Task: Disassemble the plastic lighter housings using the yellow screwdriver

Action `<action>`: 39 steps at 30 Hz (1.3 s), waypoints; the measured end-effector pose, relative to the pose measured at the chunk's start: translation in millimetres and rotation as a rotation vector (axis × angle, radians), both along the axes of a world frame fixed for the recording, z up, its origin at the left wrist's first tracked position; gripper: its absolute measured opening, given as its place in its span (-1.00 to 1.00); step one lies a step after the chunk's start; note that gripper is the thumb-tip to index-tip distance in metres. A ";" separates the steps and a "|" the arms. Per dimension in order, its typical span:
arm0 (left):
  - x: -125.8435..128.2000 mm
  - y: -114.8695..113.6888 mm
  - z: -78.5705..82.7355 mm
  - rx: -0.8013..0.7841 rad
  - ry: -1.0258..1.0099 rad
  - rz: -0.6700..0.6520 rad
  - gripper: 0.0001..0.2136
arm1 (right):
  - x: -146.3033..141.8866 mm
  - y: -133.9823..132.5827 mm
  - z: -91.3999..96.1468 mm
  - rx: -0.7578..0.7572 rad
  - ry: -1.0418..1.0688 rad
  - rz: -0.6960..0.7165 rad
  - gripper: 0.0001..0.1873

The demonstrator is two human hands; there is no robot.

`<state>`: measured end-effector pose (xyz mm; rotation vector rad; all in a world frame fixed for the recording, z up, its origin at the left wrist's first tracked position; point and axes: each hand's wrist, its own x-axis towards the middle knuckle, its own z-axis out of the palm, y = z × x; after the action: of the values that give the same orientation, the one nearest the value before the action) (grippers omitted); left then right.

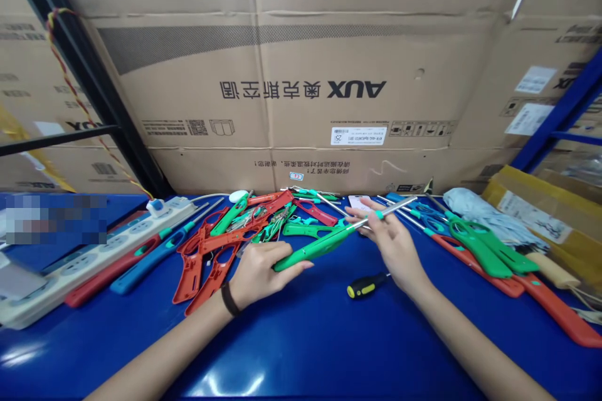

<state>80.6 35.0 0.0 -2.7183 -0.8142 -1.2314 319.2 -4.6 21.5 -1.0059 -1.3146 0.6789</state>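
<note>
A green long-nosed lighter [320, 247] is held up over the blue table [301, 332], tilted with its metal tube toward the upper right. My left hand [258, 272] wraps round the end of its green handle. The fingers of my right hand [392, 241] close on the metal tube near the teal collar. Below the lighter, close to my right wrist, lies a black and yellow screwdriver [365, 287]. Behind my left hand spreads a heap of red handle shells [211, 276], green handle shells [308, 229] and small loose parts.
A white power strip [61, 285] runs along the left, with a red lighter [113, 269] and a blue lighter [148, 263] beside it. Several lighters, including green ones [482, 250], lie at right near a folded umbrella [489, 219]. A large cardboard box [301, 50] stands behind.
</note>
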 end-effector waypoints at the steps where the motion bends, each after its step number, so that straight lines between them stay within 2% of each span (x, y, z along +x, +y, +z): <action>1: 0.9 -0.9 -0.2 -0.014 0.012 0.001 -0.59 | -0.4 2.4 3.7 -0.011 0.123 0.016 -0.63; 4: 8.3 -2.9 3.4 -0.134 0.060 -0.026 -0.71 | -7.5 7.0 13.1 -0.048 0.322 0.057 -0.68; 7: 22.4 -3.9 11.7 -0.271 0.048 -0.073 -0.75 | -20.4 10.6 18.7 -0.108 0.372 0.092 -0.70; 11: 41.4 -3.4 20.2 -0.505 -0.141 -0.111 -0.74 | -30.5 17.9 18.2 -0.111 0.383 0.132 -0.71; 15: 48.9 -0.4 21.8 -0.759 -0.280 -0.156 -0.70 | -28.1 23.8 11.4 -0.115 0.363 0.155 -0.71; 20: 44.8 6.3 23.1 -0.864 -0.274 -0.202 -0.64 | -21.2 23.3 7.7 -0.129 0.363 0.206 -0.63; 25: 43.0 8.2 24.4 -0.966 -0.282 -0.241 -0.64 | -15.8 22.9 6.4 -0.172 0.335 0.168 -0.64; 30: 46.8 7.7 14.6 -1.089 -0.245 -0.302 -0.61 | -16.8 24.6 1.4 -0.218 0.371 0.130 -0.63; 34: 46.2 7.4 6.8 -1.083 -0.229 -0.289 -0.62 | -19.8 22.7 -1.4 -0.217 0.349 0.146 -0.58; 39: 44.7 4.3 8.4 -1.005 -0.235 -0.263 -0.65 | -29.1 20.2 -7.6 -0.258 0.272 0.209 -0.56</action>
<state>125.3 39.3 8.5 -3.5721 -1.4626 -1.5029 290.1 15.6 14.0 -0.9477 -1.1193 1.1273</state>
